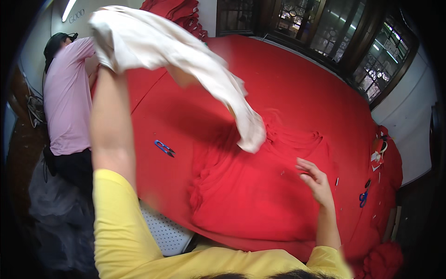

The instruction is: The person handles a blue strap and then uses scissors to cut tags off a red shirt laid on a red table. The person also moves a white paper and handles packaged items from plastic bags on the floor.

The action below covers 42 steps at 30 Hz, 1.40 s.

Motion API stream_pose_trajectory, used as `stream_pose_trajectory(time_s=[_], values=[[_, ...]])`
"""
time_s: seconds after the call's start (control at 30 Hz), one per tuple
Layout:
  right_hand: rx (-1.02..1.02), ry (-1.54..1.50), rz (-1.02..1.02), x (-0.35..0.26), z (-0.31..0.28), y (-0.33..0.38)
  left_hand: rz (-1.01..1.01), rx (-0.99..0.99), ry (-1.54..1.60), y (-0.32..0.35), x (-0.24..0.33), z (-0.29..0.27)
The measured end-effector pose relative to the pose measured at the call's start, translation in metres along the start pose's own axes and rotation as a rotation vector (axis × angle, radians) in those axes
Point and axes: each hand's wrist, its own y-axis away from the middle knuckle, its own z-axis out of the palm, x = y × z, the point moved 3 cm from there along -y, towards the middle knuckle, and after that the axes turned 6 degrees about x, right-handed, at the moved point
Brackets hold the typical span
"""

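Observation:
My left hand (106,58) is raised high at the upper left, shut on a white cloth (186,60) that hangs across to the right and down over the table. My right hand (315,179) hovers with spread fingers just above a stack of red fabric pieces (251,195) lying in front of me. It holds nothing. The stack rests on a large table covered in red cloth (302,88). Both my sleeves are yellow.
Small blue thread snips (164,148) lie left of the stack. Blue-handled scissors (363,198) and scraps sit at the table's right edge. A person in a pink shirt (67,102) stands at the far left. More red pieces (181,14) are piled at the back.

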Motion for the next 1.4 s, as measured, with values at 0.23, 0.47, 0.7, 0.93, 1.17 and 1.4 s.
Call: stream_pose_trajectory(time_s=[0.23,0.47,0.7,0.93,1.17,1.4], values=[[0.355,0.321,-0.008,0.042,-0.011,0.017,-0.185,-0.056,-0.421,0.008,-0.174,-0.132],[0.532,0.926,-0.258,0.108,0.005,0.007,-1.111,-0.557,-0.808,0.299,-0.32,-0.221],[0.629,1.103,-0.251,0.111,0.002,0.028,-0.935,-0.379,-1.186,0.376,-0.141,-0.102],[0.611,1.033,-0.307,0.123,0.003,0.02,-0.841,-0.117,-0.693,0.38,-0.168,-0.167],[0.675,0.521,-0.193,0.093,-0.044,0.043,-0.506,-0.212,-0.371,0.37,0.02,-0.049],[0.861,0.693,0.291,0.114,-0.156,0.156,-0.865,-1.075,-0.303,0.418,0.232,-0.013]])
